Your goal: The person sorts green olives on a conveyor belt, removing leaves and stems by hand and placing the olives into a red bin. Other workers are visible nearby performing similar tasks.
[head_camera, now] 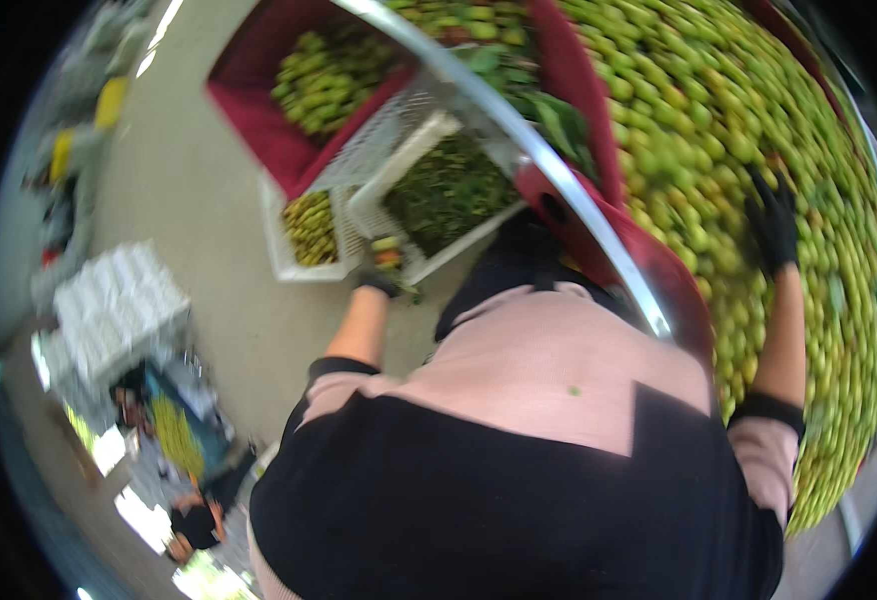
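My left hand (380, 279), in a dark glove, is held low over the floor beside the white crates. It grips a few green and reddish fruits (387, 253), with a leafy bit hanging near the fingers. Across a broad heap of small green-yellow fruits (746, 135) reaches my right hand (772, 217), in a black glove. Its fingers are spread on the fruits, close to a reddish one. A white plastic crate (450, 249) of leaves and stems (450, 191) stands between my hands. Beside it, a smaller white crate (276, 247) contains yellowish-brown fruits (311, 229).
A curved metal rail (543, 154) runs between me and the crates, with red cloth (596, 225) along it. A red-lined crate (247, 127) holds green fruits. White stacked crates (120, 300) stand at far left; people, including one in dark clothing (197, 525), are beyond.
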Available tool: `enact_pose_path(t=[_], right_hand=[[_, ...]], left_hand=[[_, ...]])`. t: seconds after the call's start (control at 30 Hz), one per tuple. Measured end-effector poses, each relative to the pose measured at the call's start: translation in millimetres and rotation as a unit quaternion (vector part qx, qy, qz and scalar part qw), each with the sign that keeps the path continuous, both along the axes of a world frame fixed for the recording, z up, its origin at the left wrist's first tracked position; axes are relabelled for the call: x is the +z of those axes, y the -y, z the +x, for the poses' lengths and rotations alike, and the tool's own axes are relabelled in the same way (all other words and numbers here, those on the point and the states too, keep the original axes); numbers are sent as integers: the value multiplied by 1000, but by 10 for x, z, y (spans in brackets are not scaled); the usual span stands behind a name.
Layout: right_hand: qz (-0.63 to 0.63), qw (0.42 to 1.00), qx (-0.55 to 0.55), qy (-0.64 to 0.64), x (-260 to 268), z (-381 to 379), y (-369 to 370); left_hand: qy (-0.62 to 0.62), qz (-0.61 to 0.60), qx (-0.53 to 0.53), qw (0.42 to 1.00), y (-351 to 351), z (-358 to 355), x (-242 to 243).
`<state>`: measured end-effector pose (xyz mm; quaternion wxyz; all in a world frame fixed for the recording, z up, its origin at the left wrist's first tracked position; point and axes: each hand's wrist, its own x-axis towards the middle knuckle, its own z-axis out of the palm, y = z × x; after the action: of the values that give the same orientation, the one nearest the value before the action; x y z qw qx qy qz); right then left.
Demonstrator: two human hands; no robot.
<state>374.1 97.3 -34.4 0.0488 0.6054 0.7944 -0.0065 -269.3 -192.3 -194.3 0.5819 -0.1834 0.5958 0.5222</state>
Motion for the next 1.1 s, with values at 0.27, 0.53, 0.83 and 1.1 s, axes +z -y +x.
enact_pose_path(t=[0.27, 0.53, 0.83, 1.1], right_hand=[[-148, 915, -24, -374, 940, -194, 409], [104, 889, -217, -389, 1445, 286, 2428], [246, 690, -549, -402, 1181, 2, 4184], [331, 594, -653, -333, 1194, -140, 5189]], left_hand=[[-134, -52, -554, 820, -797, -125, 985], [-65, 509, -754, 409, -1986, 3745, 2350], [-261, 559, -675, -404, -1513, 5615, 2279], [-90, 499, -851, 134, -1691, 5666, 2348]])
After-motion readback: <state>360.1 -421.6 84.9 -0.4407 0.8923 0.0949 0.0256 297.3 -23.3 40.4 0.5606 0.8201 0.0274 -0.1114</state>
